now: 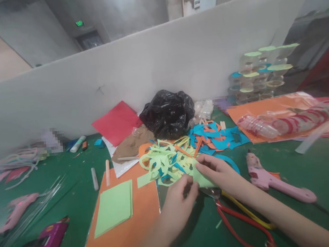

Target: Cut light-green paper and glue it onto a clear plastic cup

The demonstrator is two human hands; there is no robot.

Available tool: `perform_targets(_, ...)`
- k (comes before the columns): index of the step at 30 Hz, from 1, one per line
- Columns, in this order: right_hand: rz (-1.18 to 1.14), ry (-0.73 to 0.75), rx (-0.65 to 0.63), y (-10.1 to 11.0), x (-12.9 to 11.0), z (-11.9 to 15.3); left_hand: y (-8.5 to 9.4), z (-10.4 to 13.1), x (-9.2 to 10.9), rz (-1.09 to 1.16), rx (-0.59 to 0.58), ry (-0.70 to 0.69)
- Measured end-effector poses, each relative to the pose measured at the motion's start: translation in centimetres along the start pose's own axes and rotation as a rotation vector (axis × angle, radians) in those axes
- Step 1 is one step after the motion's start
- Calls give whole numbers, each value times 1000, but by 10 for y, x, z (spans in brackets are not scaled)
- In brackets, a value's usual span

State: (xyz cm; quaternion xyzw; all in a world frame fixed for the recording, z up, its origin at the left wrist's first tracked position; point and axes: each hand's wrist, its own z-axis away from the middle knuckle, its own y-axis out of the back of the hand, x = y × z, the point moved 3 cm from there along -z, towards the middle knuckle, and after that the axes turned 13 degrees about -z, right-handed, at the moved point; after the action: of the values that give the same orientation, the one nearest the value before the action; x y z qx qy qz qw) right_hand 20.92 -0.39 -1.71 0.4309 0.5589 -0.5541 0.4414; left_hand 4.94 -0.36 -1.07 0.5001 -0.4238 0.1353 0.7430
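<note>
A piece of light green paper [205, 180] is pinched between my two hands, over the near edge of a scrap heap. My left hand [179, 199] has thumb and fingers closed on its lower left corner. Across its top, my right hand [214, 169] grips with thumb and fingers. Red-handled scissors [230, 214] lie just below on the green table, their blades partly hidden by the paper. Cut green, yellow and blue paper scraps [167, 159] pile up behind my hands. A stack of light green paper squares [114, 208] rests on an orange sheet [129, 245] to the left.
A pink glue gun [282, 190] lies at right, another pink glue gun [19, 213] at left near a purple box [42, 245]. Behind the scraps sits a black plastic bag [168, 113]. Stacked plastic cups [260, 76] stand by the white partition [204, 54].
</note>
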Motion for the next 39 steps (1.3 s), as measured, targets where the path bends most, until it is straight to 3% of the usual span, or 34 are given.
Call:
perform_targets(9,34,80,49,-2,7,-1,-2,-3,-4,-4,19,65)
perform_targets(19,16,129,87,2,16,-5,3,-4,-3,31,61,33)
perform_targets(31,89,143,128,4,8,-5,5,-5,-3,50,38,44)
perform_targets(39,58,27,-44,-4,3,1,20,-5,-3,147,247,97)
